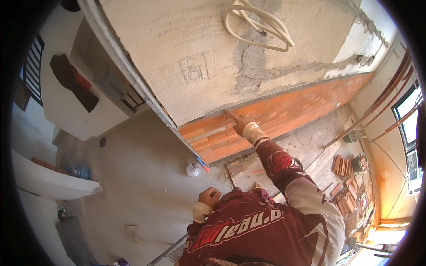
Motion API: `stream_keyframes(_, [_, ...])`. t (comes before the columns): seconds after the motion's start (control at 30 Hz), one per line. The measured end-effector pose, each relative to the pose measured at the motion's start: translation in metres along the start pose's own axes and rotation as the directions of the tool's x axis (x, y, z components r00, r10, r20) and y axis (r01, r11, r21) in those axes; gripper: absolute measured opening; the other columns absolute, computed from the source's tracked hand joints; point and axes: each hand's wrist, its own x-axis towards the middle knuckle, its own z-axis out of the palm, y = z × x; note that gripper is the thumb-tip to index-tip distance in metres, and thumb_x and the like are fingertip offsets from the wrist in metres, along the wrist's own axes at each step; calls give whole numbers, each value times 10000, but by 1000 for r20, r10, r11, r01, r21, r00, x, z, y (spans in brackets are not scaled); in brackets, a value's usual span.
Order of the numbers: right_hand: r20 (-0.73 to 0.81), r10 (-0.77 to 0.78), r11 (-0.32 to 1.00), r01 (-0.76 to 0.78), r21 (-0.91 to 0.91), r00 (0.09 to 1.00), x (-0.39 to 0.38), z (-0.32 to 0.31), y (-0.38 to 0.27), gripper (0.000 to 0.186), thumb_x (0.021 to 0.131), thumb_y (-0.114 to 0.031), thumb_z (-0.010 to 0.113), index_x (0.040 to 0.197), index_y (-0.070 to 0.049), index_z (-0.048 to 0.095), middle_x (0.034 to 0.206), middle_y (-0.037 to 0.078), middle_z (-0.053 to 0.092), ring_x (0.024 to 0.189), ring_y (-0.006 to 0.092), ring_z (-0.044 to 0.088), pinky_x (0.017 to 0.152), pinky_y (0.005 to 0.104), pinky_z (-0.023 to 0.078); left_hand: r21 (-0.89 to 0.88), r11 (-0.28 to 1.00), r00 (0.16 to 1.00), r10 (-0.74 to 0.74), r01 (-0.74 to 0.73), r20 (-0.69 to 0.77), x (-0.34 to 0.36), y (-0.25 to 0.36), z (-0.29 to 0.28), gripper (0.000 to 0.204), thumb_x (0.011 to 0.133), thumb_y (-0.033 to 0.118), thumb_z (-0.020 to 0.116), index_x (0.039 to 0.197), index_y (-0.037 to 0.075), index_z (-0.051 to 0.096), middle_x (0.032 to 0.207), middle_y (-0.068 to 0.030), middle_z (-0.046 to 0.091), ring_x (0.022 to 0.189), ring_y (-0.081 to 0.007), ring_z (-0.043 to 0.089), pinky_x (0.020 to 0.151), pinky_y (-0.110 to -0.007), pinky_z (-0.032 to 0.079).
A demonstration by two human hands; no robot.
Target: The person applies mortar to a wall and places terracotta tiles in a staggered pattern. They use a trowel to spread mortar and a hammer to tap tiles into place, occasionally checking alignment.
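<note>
While the left hand (209,196) hangs beyond the lower end of the corner strip (124,60), well apart from the wall, the right hand (243,124) reaches to the right of that end, so it is much the nearer to the orange band (293,111). Its index finger stretches out, the others looking folded, and it has hold of nothing that shows. That fingertip is at the band's upper edge, where the plaster (199,40) begins (touching or just short of it, I cannot tell). Most of the band lies rightward of the finger, away from the strip; only a short stretch lies between the two. The left hand's fingers are curled, and whether they enclose anything cannot be told.

As for its direction, the band has its near end against the strip's lower part, its long axis running off rightward from there, and its rows follow that same line.
</note>
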Motion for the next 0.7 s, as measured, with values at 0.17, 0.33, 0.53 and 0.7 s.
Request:
stream_keyframes(0.17, [-78,140,948,-111,300,987,2,-2,103,793,868,-186,557,1485,-349,86,1193,249,573,1064,427,576,902,491,472,120,993,1000,-8,11,-29,-18,12,-10,273,817,295,667,856,25,668,807,-102,702,731,-186,676,681,-314,528])
stream_keyframes(0.33, [-276,214,968,-164,191,937,-1,3,103,783,866,-252,565,1491,-303,96,1120,239,612,1042,409,590,888,491,465,184,983,999,-29,23,32,-17,-4,-7,292,813,312,665,899,33,671,827,-120,694,756,-215,674,710,-325,522])
stream_keyframes(0.53, [-255,432,809,-247,533,865,-28,-1,69,722,868,-239,552,1479,-190,170,1216,234,560,1117,394,546,919,469,448,149,988,989,-51,29,140,-15,6,-4,298,831,310,657,960,42,665,891,-135,694,808,-227,680,748,-322,524])
stream_keyframes(0.7, [-312,139,911,3,412,940,-69,136,77,727,846,-245,603,1455,-93,235,1308,277,467,1223,410,450,1027,438,383,-144,989,996,47,-34,82,-16,-170,44,316,855,337,638,986,51,660,967,-134,686,853,-229,667,783,-324,511])
